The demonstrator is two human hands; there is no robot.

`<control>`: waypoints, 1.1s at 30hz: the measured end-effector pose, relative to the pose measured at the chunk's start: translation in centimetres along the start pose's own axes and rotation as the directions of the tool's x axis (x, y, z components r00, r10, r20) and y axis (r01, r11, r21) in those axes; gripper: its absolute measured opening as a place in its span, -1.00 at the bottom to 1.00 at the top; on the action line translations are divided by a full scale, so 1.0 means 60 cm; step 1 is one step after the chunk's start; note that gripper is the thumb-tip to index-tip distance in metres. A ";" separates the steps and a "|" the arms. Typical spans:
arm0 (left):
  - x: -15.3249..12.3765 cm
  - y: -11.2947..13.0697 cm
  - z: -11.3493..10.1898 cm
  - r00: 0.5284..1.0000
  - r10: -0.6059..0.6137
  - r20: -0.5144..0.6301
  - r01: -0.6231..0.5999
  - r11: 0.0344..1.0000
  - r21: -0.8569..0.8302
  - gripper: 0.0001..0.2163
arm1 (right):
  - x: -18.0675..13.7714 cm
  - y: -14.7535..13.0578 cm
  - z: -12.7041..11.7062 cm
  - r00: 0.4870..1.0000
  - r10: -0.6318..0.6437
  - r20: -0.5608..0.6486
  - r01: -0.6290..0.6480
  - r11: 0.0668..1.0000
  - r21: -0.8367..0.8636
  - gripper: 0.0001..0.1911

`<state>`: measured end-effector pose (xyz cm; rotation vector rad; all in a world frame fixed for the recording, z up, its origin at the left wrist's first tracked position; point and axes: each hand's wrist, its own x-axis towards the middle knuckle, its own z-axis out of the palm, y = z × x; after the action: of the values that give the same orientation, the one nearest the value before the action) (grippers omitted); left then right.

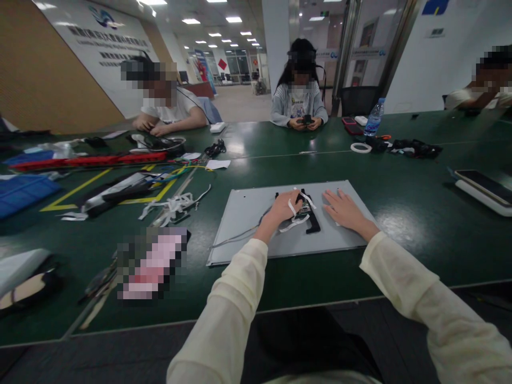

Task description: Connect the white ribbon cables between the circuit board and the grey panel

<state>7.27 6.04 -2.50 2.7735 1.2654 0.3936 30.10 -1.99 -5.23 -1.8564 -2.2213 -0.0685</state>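
Observation:
A flat grey-white board point(244, 224) lies on the green table in front of me. On it rests a black frame-like part point(314, 221) with white tape strips point(295, 224) across and around it. My left hand point(283, 207) is over the left side of this part, its fingers curled round it and partly hidden. A white strip shows by these fingers. Thin grey wires point(236, 238) run from under that hand to the board's left edge. My right hand point(343, 208) lies flat on the board's right side, fingers stretched out, apart from the black part.
Left of the board are a tangle of white strips point(176, 207), a phone-like pink item point(154, 264) and a blue tray point(24, 192). A tape roll point(360, 148) and a water bottle point(375, 118) stand further back. Several people sit around the table.

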 end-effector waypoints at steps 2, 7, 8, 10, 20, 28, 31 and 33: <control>0.000 -0.001 0.002 1.000 -0.010 0.000 0.010 1.000 0.003 -0.65 | 0.000 -0.001 -0.002 0.999 -0.011 -0.043 0.014 0.999 0.053 -0.44; -0.004 -0.002 0.008 0.999 -0.029 -0.024 0.028 0.999 -0.020 -0.63 | -0.003 -0.031 -0.023 0.967 0.007 -0.256 0.076 0.947 0.311 -0.64; -0.006 -0.002 0.008 0.999 -0.035 -0.033 0.034 0.999 -0.037 -0.62 | -0.004 -0.043 -0.028 0.957 0.017 -0.289 0.094 0.927 0.364 -0.68; -0.009 -0.003 0.010 0.996 -0.055 -0.065 0.049 0.994 -0.095 -0.61 | -0.007 -0.069 -0.038 0.948 0.023 -0.318 0.123 0.894 0.432 -0.77; -0.011 -0.006 0.018 0.971 -0.131 -0.203 0.049 0.930 -0.363 -0.63 | -0.011 -0.116 -0.042 0.964 -0.002 -0.265 0.121 0.893 0.433 -0.84; -0.041 0.014 -0.070 0.919 -0.199 -0.341 -0.015 0.846 -0.534 -0.74 | -0.015 -0.115 -0.044 0.963 -0.005 -0.270 0.148 0.847 0.510 -0.88; -0.085 0.030 -0.109 0.985 -0.073 -0.153 -0.007 0.885 -0.465 -0.77 | -0.016 -0.111 -0.044 0.962 0.004 -0.274 0.145 0.841 0.521 -0.83; -0.115 0.043 -0.119 0.999 0.003 -0.032 -0.013 0.949 -0.314 -0.81 | -0.017 -0.110 -0.046 0.961 0.000 -0.276 0.148 0.844 0.515 -0.80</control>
<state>2.96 -1.17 3.40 2.5134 1.0875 0.5856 24.29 -4.77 -1.99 -1.3666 -1.8745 0.2492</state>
